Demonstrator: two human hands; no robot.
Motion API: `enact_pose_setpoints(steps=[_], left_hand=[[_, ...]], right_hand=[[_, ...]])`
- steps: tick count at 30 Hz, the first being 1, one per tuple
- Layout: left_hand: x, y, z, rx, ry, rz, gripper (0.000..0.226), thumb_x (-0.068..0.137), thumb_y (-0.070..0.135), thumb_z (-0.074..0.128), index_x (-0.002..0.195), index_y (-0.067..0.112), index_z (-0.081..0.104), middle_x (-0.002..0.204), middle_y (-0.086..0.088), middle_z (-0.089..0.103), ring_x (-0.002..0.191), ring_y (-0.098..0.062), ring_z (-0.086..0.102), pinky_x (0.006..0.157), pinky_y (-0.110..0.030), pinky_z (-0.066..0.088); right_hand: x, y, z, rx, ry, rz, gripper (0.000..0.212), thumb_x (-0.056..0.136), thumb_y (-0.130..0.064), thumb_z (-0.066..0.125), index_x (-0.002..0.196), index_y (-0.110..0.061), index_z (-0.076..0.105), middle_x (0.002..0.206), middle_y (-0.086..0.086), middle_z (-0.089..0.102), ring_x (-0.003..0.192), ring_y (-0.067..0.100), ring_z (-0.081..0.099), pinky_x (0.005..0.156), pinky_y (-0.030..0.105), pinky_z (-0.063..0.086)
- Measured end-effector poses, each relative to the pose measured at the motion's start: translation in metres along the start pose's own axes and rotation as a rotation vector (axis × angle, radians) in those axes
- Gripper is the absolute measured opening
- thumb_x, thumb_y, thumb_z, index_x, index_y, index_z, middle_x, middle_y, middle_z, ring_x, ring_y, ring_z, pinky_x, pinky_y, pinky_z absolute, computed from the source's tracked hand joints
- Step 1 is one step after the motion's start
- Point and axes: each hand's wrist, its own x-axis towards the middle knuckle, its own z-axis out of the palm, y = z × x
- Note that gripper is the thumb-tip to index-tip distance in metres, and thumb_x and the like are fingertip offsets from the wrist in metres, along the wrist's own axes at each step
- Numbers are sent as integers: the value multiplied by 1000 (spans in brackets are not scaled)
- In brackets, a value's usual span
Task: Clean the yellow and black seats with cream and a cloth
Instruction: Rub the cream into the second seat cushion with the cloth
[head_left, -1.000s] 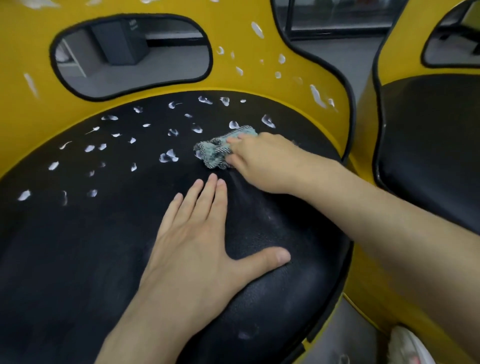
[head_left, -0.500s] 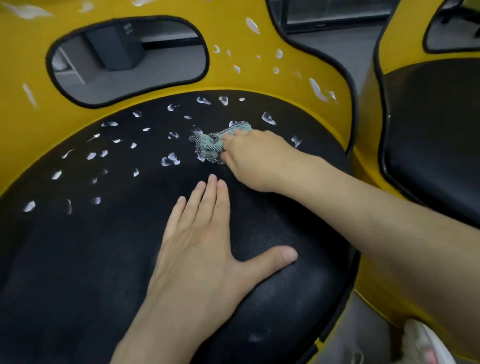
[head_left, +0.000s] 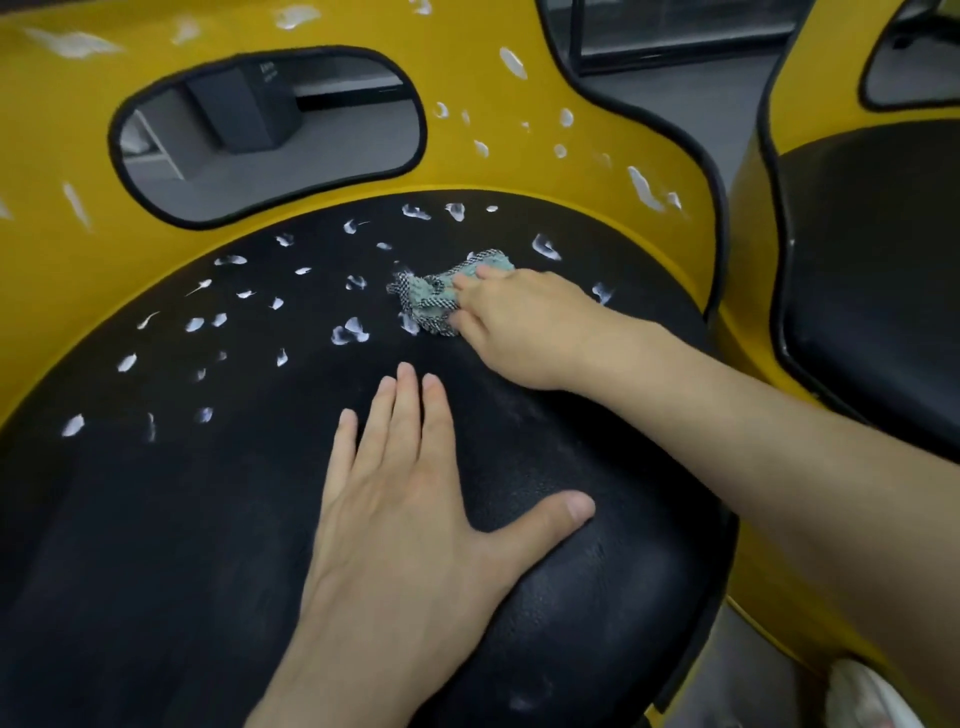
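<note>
Ahead, crumpled cloth (head_left: 434, 300) gripped by the right hand (head_left: 522, 327), beyond the flat, splayed left hand (head_left: 410, 525).

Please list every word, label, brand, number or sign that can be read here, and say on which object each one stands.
Pale marking on the dark grey box, seen through the opening in the yellow backrest: too small and blurred to read.
Black seat, cloth, second seat: no text visible.
</note>
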Motion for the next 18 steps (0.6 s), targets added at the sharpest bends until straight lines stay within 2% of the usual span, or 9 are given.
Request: enact_pose_setpoints(steps=[2,4,7,8,10,12,14,16,18], left_hand=[[0,-1,0,8,9,-14,129,54,102,-3,155,23,-22,160,8,-31,142,-1,-34,122,-35,-15],[0,-2,2,19,17,-29,130,53,102,-6,155,23,-22,160,7,-31,143,-3,-34,122,-35,-15],[2,-1,4,19,20,-31,132,50,102,-10,155,23,-21,160,8,-32,143,-3,-34,121,-35,-17],[2,0,3,20,12,-34,131,51,102,-9,155,23,-22,159,8,-33,142,-3,-35,120,-34,-18],[1,-1,3,13,1,-33,129,52,101,-4,153,24,-25,157,9,-36,141,-2,-37,120,-34,-19],[0,-1,2,-2,12,-26,129,52,101,-2,154,25,-24,158,9,-35,141,-1,-37,121,-34,-17],[1,-2,2,-8,20,-26,128,53,101,-3,154,26,-24,158,10,-35,140,0,-37,121,-35,-15],[1,-2,3,-13,30,-15,127,53,101,-3,154,26,-24,158,11,-35,140,0,-37,121,-34,-15],[2,-3,7,-26,62,-14,128,56,100,-2,157,23,-15,162,6,-27,145,-3,-29,122,-33,-13]], right_hand=[[-10,-3,-3,-31,26,-2,43,104,-43,27,128,-17,52,136,1,52,127,26,47,90,39,41],[-49,-8,-10,-71,145,-87,39,102,-47,26,118,-24,53,123,-4,56,113,25,56,75,36,37],[-102,-16,-19,-44,106,-145,37,102,-46,25,130,-34,46,138,-17,46,129,9,45,89,32,41],[-99,-12,-21,-44,83,-113,36,102,-44,27,132,-35,44,139,-17,45,128,10,46,89,33,42],[-68,3,-16,-43,116,-42,31,102,-38,33,128,-29,47,132,-6,52,114,23,57,78,37,42],[-20,21,-10,-91,77,75,25,102,-32,35,112,-19,53,119,6,59,102,34,58,69,36,35],[16,32,-7,-83,36,148,22,101,-31,36,98,-17,53,111,14,62,98,38,57,69,35,33],[14,27,-6,-123,74,151,23,99,-32,37,98,-17,54,109,14,63,96,38,59,69,36,36],[-22,13,-5,-164,180,51,23,98,-33,37,105,-21,56,111,6,63,95,34,62,69,37,41]])
